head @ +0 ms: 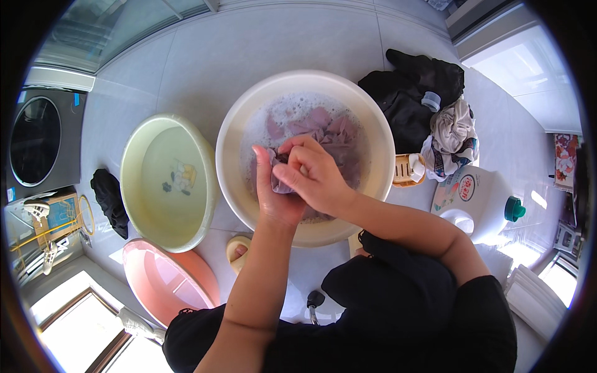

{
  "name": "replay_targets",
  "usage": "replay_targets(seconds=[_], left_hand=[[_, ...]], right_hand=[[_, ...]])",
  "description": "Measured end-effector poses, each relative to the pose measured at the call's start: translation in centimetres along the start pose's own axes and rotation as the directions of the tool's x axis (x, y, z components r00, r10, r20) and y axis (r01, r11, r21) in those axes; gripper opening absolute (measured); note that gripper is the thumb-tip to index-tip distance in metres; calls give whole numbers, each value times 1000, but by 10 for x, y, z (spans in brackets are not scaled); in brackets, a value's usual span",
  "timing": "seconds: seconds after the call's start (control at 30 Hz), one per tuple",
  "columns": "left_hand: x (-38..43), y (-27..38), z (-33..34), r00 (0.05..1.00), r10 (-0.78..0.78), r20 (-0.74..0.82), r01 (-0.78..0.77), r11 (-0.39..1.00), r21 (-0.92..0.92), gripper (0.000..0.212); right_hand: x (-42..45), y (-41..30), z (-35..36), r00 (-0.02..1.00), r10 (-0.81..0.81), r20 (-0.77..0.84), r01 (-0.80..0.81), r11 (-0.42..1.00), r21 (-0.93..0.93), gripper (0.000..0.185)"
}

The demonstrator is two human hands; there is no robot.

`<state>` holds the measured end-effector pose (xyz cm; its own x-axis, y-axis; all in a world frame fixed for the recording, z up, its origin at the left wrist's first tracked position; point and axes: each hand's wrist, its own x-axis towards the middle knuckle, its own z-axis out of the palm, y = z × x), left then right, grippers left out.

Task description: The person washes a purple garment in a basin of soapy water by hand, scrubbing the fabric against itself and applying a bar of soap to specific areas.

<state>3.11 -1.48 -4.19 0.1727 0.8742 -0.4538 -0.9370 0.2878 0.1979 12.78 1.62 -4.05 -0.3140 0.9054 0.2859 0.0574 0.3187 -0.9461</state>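
Note:
A large cream plastic basin [305, 80] stands on the floor before me, holding foamy water and a soaked mauve cloth [343, 133]. Above the basin's near half, my left hand [280, 200] is palm up and grips a bunched part of the cloth. My right hand [317, 175] is curled over that bunch, thumb and fingers pressed on it. The fingers partly hide the gripped fabric. The rest of the cloth lies in the suds.
Left stand a pale green basin [127, 179] of water and a tilted pink basin [207, 275]. Black clothes [406, 100], a light patterned garment [452, 130], a soap dish with a brush [401, 170] and a white detergent jug [485, 196] with a green cap lie right.

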Motion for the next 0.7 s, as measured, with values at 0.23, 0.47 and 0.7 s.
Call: replay_targets(seconds=[0.23,0.47,0.7], left_hand=[[-3,-20,13,965,-9,-263,27,997,66,38],[-4,-8,-4,985,-158,71,161,986,-34,49],[0,2,-18,993,-103,59,108,991,-79,55]], right_hand=[[12,28,-7,988,13,-153,-41,981,-187,30],[24,51,-111,701,636,-322,-452,746,489,35],[-88,159,-208,199,595,-779,-914,400,73,41]])
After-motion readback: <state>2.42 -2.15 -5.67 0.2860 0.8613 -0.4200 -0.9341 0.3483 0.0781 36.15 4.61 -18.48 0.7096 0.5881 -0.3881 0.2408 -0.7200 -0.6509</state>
